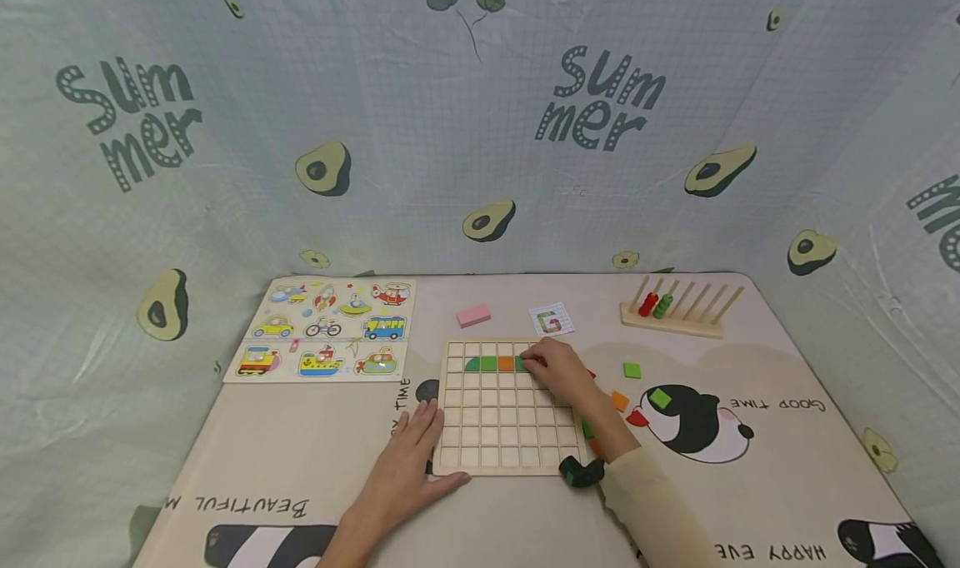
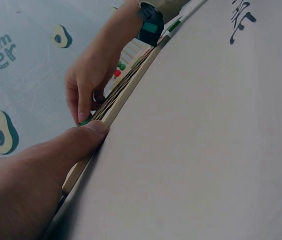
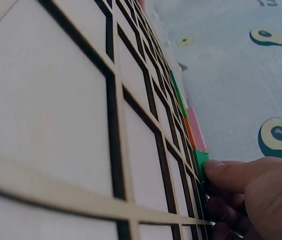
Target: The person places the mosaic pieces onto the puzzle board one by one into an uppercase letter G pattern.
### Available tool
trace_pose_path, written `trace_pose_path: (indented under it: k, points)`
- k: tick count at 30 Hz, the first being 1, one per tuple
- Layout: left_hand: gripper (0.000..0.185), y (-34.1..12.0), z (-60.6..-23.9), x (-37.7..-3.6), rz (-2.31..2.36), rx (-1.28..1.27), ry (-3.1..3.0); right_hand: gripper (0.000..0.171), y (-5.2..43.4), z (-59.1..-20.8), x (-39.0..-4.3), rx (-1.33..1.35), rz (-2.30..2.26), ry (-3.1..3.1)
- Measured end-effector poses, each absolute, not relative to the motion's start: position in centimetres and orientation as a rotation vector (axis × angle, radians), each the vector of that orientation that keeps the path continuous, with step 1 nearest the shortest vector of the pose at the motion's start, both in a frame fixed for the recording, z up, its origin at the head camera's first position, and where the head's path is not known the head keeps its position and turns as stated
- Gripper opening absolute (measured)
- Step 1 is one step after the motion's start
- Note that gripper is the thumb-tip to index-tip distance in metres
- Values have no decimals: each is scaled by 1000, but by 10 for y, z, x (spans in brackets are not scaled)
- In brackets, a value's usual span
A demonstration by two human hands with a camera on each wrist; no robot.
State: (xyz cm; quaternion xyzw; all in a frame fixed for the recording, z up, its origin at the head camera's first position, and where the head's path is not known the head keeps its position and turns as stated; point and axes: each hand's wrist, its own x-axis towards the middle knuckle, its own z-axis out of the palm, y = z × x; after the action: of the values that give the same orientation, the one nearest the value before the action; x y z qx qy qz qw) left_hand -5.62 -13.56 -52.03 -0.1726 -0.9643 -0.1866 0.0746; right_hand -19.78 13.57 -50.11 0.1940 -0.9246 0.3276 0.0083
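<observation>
A wooden grid board (image 1: pixel 489 418) lies in front of me. In its second row from the far edge sit a green quarter-round piece (image 1: pixel 472 365), a light green square tile (image 1: pixel 489 363) and an orange square tile (image 1: pixel 506 364). Right beside the orange one, my right hand (image 1: pixel 561 372) pinches a darker green tile (image 3: pixel 200 162) between thumb and fingers, over the same row. My left hand (image 1: pixel 408 460) rests along the board's left side, fingers extended, its thumb (image 2: pixel 97 127) on the near edge of the frame.
Loose green, orange and red tiles, among them a green tile (image 1: pixel 632 371), lie right of the board. Behind it are a pink block (image 1: pixel 473 316) and a pattern card (image 1: pixel 551 319). A peg stand (image 1: pixel 671 320) stands far right; a picture board (image 1: pixel 322 329) lies left.
</observation>
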Motion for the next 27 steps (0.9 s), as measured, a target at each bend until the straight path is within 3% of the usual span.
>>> trace_pose_path:
  k: [15,27]
  points:
    - [98,-135,-519,-56,-569,-496,-2928,20,136,-499,-198,636,979,-2894]
    - [97,-135,-518,-56,-558,-503,-2908,30,151,-493,-192,482,1044,-2888]
